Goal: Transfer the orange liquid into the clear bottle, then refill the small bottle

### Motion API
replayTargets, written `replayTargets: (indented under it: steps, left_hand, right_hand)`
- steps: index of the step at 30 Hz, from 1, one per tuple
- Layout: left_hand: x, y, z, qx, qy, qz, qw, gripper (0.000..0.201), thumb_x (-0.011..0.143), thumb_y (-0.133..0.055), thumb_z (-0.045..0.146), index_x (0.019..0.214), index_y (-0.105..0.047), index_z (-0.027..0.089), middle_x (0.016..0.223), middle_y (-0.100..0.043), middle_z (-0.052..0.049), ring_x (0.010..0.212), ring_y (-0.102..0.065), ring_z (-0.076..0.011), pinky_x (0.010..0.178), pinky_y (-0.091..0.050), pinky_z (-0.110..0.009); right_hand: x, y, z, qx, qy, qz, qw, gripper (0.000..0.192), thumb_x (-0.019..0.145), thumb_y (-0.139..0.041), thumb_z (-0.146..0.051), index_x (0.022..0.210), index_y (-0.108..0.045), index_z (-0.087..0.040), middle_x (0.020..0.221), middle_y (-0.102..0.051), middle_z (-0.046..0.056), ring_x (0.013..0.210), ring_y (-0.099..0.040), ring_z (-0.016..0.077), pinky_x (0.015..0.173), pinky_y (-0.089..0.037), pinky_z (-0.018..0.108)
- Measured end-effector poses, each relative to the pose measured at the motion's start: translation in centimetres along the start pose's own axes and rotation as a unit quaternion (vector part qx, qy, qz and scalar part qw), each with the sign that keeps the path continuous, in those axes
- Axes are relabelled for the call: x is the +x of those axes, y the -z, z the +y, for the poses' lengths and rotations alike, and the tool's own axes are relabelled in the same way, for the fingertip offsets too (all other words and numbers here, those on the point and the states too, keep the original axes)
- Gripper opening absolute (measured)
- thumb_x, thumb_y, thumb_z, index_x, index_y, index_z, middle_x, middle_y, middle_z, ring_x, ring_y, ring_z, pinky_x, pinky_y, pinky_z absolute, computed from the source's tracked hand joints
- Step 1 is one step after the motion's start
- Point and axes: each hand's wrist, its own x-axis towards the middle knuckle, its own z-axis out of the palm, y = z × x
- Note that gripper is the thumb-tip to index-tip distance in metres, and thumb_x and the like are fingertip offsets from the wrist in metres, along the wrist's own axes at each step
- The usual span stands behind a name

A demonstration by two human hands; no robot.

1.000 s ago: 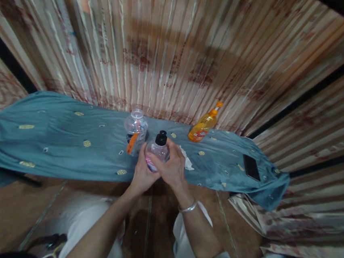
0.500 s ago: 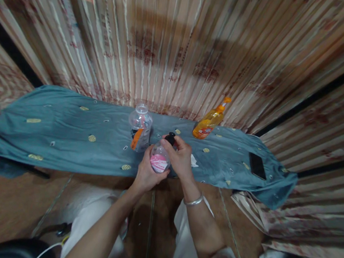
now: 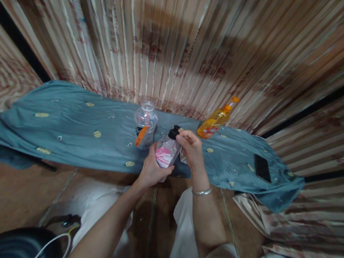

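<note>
I see the left hand [image 3: 151, 169] gripping the bottle [image 3: 166, 152], tilted right; right hand [image 3: 192, 147] pinches its cap [image 3: 174, 132].

Teal cloth [image 3: 68, 131] with yellow motifs; orange bottle [image 3: 215, 123]; black phone [image 3: 262, 168].

What you can't make out around the bottle

Your left hand [image 3: 152, 171] wraps the lower part of the bottle [image 3: 166, 152], hiding its base, and the print on its pink label is too small to read. Your right hand [image 3: 192, 147] covers one side of the cap [image 3: 173, 132]. Right of the bottle, a white scrap shows only as a sliver behind that hand. The whole view is slightly blurred. Below the bottle, your forearms run off the bottom edge.
</note>
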Motion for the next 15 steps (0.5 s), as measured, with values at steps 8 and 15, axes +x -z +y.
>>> replayTargets:
  steps: [8,15]
  left_hand:
    - [0.20,-0.22,-0.44,0.010,-0.025,0.004,1.000,0.085,0.059,-0.082,0.025,0.133,-0.039,0.021,0.125,-0.065,-0.012,0.112,-0.068,-0.0301,0.093,-0.056,-0.042]
    - [0.19,-0.30,-0.65,0.027,-0.030,-0.009,0.999,0.086,0.060,-0.081,0.026,0.134,-0.038,0.020,0.126,-0.064,-0.013,0.112,-0.068,-0.0303,0.094,-0.056,-0.042]
  right_hand:
    - [-0.17,-0.40,0.18,-0.017,0.010,0.011,1.000,0.049,0.053,-0.088,-0.054,0.079,-0.059,-0.024,0.092,-0.073,0.001,0.083,-0.068,0.0172,0.083,-0.056,0.033]
    - [-0.88,-0.04,0.01,-0.011,0.014,-0.028,0.999,0.046,0.065,-0.079,-0.060,0.092,-0.068,-0.024,0.104,-0.075,0.005,0.100,-0.070,0.0214,0.094,-0.054,0.038]
